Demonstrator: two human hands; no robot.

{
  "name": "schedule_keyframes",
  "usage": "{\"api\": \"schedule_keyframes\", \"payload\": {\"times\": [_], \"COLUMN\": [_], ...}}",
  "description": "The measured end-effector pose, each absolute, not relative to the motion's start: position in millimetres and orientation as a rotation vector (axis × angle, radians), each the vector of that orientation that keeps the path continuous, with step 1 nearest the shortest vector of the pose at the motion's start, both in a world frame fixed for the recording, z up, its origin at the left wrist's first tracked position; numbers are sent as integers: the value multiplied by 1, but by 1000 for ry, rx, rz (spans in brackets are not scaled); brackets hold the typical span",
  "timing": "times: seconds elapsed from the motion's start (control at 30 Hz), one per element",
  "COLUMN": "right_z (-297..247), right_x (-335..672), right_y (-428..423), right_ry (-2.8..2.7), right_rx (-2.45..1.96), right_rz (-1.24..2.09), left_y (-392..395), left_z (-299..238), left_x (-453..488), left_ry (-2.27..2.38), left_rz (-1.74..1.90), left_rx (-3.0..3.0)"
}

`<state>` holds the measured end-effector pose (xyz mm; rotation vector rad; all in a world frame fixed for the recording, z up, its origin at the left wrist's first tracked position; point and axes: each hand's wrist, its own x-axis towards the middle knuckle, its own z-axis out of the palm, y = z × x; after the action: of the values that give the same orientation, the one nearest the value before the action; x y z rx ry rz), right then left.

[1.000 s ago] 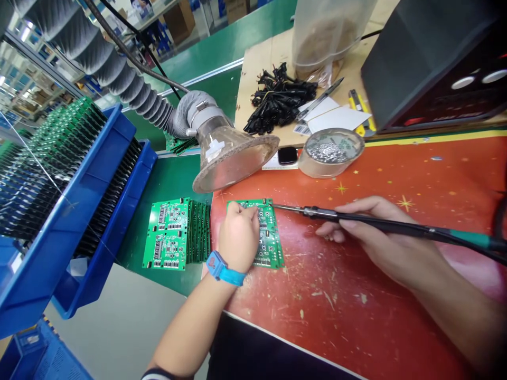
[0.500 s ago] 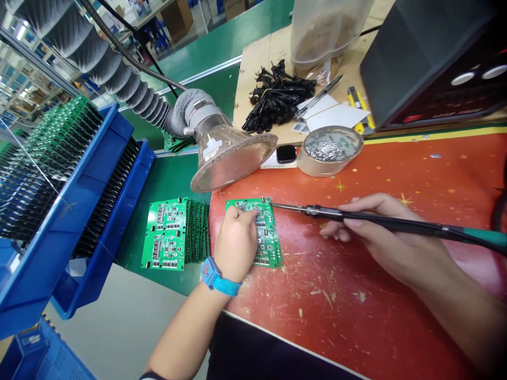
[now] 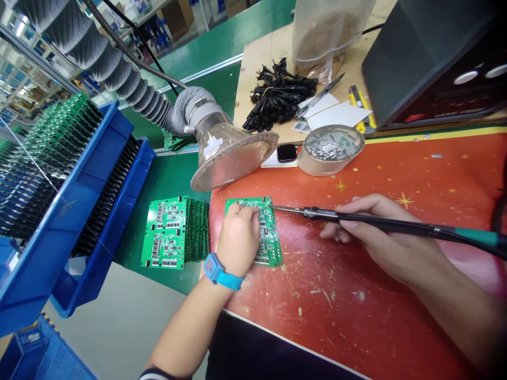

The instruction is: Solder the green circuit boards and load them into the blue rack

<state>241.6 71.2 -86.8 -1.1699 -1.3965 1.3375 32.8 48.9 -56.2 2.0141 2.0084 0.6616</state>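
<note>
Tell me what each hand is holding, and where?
The right hand grips the soldering iron by its black handle. The left hand presses on the green circuit board.

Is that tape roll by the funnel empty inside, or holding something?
Holding something: the tape roll lies flat, its hollow middle filled with silvery metal bits.

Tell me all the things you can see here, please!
circuit board: one, green, on the red mat, under the left hand
board stack: several, green, left of the mat
soldering iron: one, black, tip at the board's edge
suction funnel: one, clear, above the board
tape roll: one, holding metal bits
black parts: pile, behind
blue bins: two, left, full of boards
left hand: blue wristband, pressing the board
right hand: holding the iron
</note>
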Motion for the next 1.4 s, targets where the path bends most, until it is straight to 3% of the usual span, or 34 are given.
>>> {"api": "schedule_keyframes", "payload": {"times": [0.23, 0.67, 1.4], "right_z": [-87, -92, -84], "right_x": [243, 248, 244], "right_y": [71, 73, 68], "right_ry": [-1433, -1344, -1573], "right_rx": [-1125, -1075, -1075], "right_rz": [1329, 1317, 1221], "left_y": [32, 13, 7], "left_z": [-46, -48, -50], "left_x": [24, 20, 22], "left_ry": [2108, 1996, 2049], "left_rz": [565, 803, 820], "left_rx": [1870, 1802, 1767]}}
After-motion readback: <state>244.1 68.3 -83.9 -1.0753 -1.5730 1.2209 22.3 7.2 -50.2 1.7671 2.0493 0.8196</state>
